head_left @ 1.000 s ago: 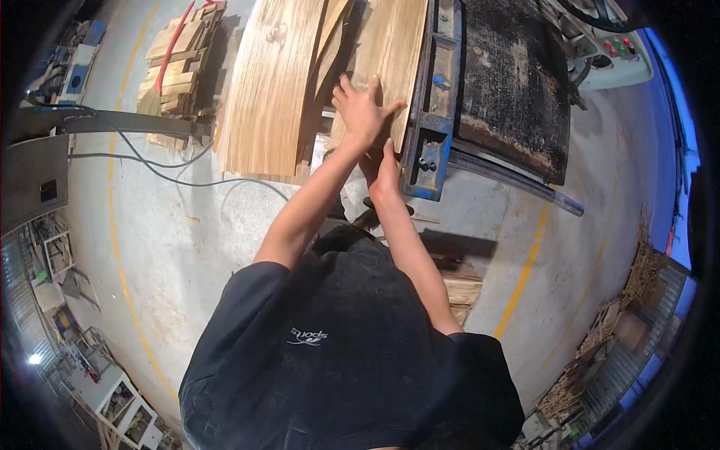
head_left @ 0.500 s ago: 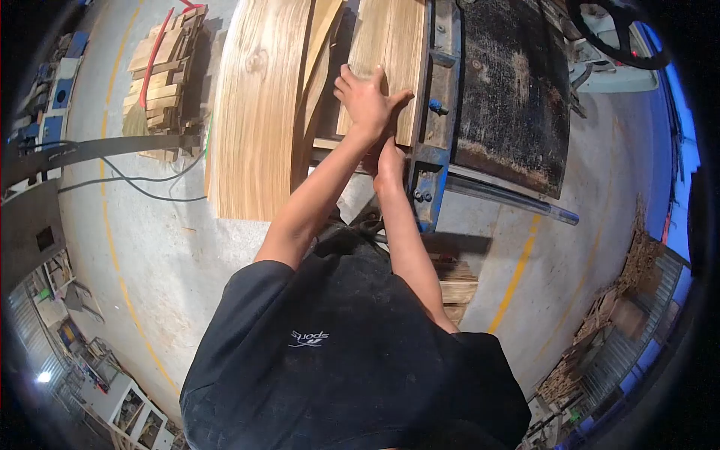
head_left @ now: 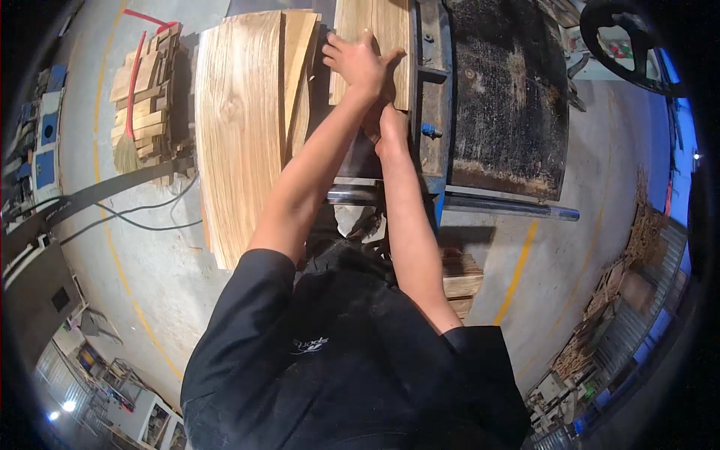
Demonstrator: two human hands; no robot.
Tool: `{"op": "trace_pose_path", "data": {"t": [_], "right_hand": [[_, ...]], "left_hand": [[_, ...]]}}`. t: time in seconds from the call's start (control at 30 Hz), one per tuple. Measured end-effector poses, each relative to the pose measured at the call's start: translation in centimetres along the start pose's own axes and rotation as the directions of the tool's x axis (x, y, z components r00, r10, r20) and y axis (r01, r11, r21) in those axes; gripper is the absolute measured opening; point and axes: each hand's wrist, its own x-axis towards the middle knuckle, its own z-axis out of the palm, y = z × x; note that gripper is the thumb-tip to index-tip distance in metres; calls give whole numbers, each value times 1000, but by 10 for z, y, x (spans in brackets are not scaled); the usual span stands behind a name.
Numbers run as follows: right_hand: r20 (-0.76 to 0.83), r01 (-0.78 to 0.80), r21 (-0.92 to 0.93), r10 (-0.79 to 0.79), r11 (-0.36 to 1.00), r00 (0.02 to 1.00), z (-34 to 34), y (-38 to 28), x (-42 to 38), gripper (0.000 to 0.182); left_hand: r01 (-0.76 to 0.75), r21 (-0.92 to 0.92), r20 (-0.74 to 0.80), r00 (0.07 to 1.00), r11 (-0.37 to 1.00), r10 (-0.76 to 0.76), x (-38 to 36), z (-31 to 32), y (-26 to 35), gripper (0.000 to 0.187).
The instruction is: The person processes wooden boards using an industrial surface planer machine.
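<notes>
A pale wooden board (head_left: 367, 26) lies lengthwise on the machine's bed, beside its blue metal frame (head_left: 435, 161). My left hand (head_left: 362, 69) rests on top of this board near its close end, fingers spread wide. Just below it, my right hand (head_left: 390, 129) is against or near the board's close end. The right fingers are mostly hidden behind the left hand and wrist, so their grip does not show. To the left, a stack of wide boards (head_left: 236, 142) lies alongside, with narrower wood strips (head_left: 298, 60) at its right side.
Right of the frame is a dark, worn panel (head_left: 506, 97), with a metal bar (head_left: 517, 208) below it and a black handwheel (head_left: 634, 45) beyond. On the left floor, a red-handled broom (head_left: 133, 97) leans on a pile of wood offcuts (head_left: 154, 112); cables (head_left: 146, 213) run nearby.
The board has slid away from me along the blue frame, both hands moving forward with it. More of the bed and a metal roller now show in front of my body. The view has also shifted.
</notes>
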Motion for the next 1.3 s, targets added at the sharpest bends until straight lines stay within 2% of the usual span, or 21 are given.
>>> {"op": "trace_pose_path", "data": {"t": [0.07, 0.13, 0.17, 0.2, 0.23, 0.27, 0.33, 0.37, 0.43, 0.53, 0.67, 0.77, 0.83, 0.93, 1.0, 1.07, 1.13, 1.17, 1.2, 1.23, 1.3], "right_hand": [[140, -19, -49, 25, 999, 990, 1, -8, 9, 46], [145, -80, -60, 88, 995, 986, 7, -18, 17, 49], [126, -56, -10, 57, 998, 990, 11, -12, 37, 34], [111, -32, 34, 28, 999, 993, 17, -18, 36, 27], [121, -59, 62, 51, 996, 991, 21, -27, 37, 30], [253, -103, 82, 79, 991, 964, 23, -38, 34, 35], [249, -75, -6, 74, 997, 966, 30, -59, 13, 39], [311, -57, -10, 57, 998, 949, 30, -62, 20, 40], [332, -82, -81, 105, 993, 937, 35, -73, 25, 41], [330, -94, -139, 136, 986, 934, 44, -86, 39, 42], [343, -117, -159, 166, 980, 924, 56, -102, 65, 44], [335, -148, -179, 202, 973, 920, 67, -120, 86, 41], [309, -179, -133, 213, 975, 927, 75, -130, 88, 36], [291, -215, -144, 249, 966, 924, 90, -146, 96, 34], [326, -198, -74, 211, 977, 922, 90, -131, 105, 33], [292, 135, 6, -131, 991, 947, 104, -106, 99, 32], [386, 232, -100, -177, 968, 905, 90, -74, 14, 35], [521, 341, -200, -195, 919, 831, 73, -57, -41, 41], [544, 371, -213, -205, 904, 813, 51, -23, -64, 44], [504, 378, -387, -150, 841, 850, 35, 3, -95, 46], [571, 477, -421, -183, 772, 801, -12, 49, -152, 41]], "left_hand": [[-11, -30, -18, 1000, 999, 11, 8, 5, -1, 63], [-13, 58, 39, 999, 998, 11, 15, 6, 0, 62], [-5, 49, 35, 999, 999, 4, 21, 5, -4, 62], [-81, -103, 130, 987, 991, 95, 28, 0, -15, 58], [-140, -258, 202, 960, 956, 196, 36, -6, -27, 55], [-131, -260, 187, 965, 957, 183, 43, -22, -33, 55], [-241, -652, 141, 893, 719, 427, 47, -81, -39, 48], [-293, -591, 103, 897, 752, 430, 41, -114, -45, 42], [-331, -404, 3, 932, 853, 363, 27, -160, -72, 44], [-154, -184, 8, 987, 971, 158, -10, -239, -104, 53], [114, 40, 60, 991, 993, -117, -80, -280, -145, 67], [103, 35, 39, 994, 994, -104, -106, -291, -144, 70], [255, 80, -45, 967, 964, -252, -109, -296, -133, 66], [338, -19, -42, 940, 941, -338, -111, -287, -144, 62], [310, -12, -73, 948, 951, -310, -115, -287, -141, 61], [290, -9, -117, 950, 957, -289, -122, -284, -141, 59], [265, -137, -67, 959, 955, -276, -138, -279, -144, 56], [225, -167, -111, 963, 960, -245, -144, -277, -144, 50], [206, -168, -114, 967, 964, -226, -150, -275, -141, 50], [219, -149, -105, 966, 964, -235, -156, -275, -139, 49], [218, -76, -104, 969, 973, -225, -167, -283, -128, 45]]}}
